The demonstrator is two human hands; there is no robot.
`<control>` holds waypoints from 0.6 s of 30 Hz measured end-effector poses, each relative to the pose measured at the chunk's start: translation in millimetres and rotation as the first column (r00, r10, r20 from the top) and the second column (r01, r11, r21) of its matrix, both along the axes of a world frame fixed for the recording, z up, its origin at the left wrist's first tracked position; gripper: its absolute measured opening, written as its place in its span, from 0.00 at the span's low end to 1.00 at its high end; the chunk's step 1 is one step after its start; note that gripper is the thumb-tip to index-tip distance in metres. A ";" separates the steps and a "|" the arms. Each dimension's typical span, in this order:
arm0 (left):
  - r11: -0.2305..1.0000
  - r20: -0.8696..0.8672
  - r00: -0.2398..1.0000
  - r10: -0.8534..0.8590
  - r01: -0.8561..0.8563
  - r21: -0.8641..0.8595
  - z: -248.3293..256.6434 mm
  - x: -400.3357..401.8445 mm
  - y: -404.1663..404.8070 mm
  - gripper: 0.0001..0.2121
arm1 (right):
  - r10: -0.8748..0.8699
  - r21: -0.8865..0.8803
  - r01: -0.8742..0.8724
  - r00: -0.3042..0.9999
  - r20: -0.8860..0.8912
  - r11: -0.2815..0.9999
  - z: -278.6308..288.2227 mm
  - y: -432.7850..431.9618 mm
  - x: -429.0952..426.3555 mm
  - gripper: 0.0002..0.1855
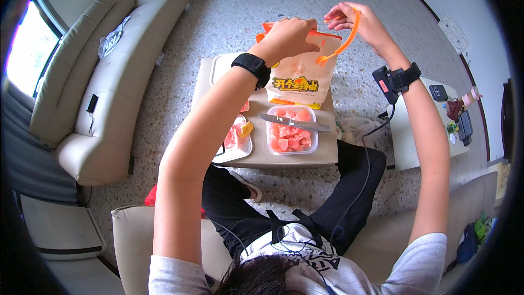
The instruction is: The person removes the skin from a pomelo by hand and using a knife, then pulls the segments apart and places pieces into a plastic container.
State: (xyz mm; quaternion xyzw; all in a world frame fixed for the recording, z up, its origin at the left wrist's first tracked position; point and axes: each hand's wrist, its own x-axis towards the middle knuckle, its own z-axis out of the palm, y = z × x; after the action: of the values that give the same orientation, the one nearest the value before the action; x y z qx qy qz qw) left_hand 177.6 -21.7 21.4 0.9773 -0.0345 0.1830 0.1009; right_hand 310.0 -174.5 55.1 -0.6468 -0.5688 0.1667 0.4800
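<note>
My left hand point(291, 37) grips the top edge of a beige carrier bag point(301, 67) with orange trim, its fingers partly hidden. The bag bears printed writing and stands upright on a low beige table point(262, 159). To its right my raised right hand point(355, 20) holds a curved orange plastic strip point(352, 35) with a notched lower end. Before the bag sits a clear plastic container point(314, 147) of pink pomelo pieces point(290, 139). A knife point(292, 122) lies across its rim. Left of it, a white tray point(245, 149) holds pomelo flesh point(233, 135) and a yellowish piece point(247, 129).
A white lid or tray point(217, 65) lies at the table's far left. Beside the table's right edge is a clear plastic bag point(360, 129) on the floor. A white side table point(413, 143) with small items stands at right; a long sofa point(135, 65) runs along the left.
</note>
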 end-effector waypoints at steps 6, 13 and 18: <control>0.993 0.045 0.998 0.050 -0.045 -0.108 -9.1 9.7 10.5 0.13 | -0.007 -0.043 0.002 0.992 -0.128 0.999 9.8 -0.3 -19.6 0.14; 0.959 0.042 0.994 0.104 -0.089 -0.270 -11.0 15.3 7.6 0.12 | 0.005 -0.093 -0.025 0.979 -0.204 0.995 -6.7 2.0 -11.5 0.12; 0.951 0.030 0.991 0.133 -0.119 -0.286 -9.3 14.8 8.8 0.12 | -0.176 0.280 0.130 0.974 0.145 0.951 -43.8 -3.3 -28.8 0.09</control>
State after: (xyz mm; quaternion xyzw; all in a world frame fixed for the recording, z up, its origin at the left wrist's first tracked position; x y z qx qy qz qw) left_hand 192.4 -12.9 12.0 0.9482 0.0521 0.2160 0.2270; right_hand 281.2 -177.9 11.3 -0.6296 -0.5727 -0.0052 0.5250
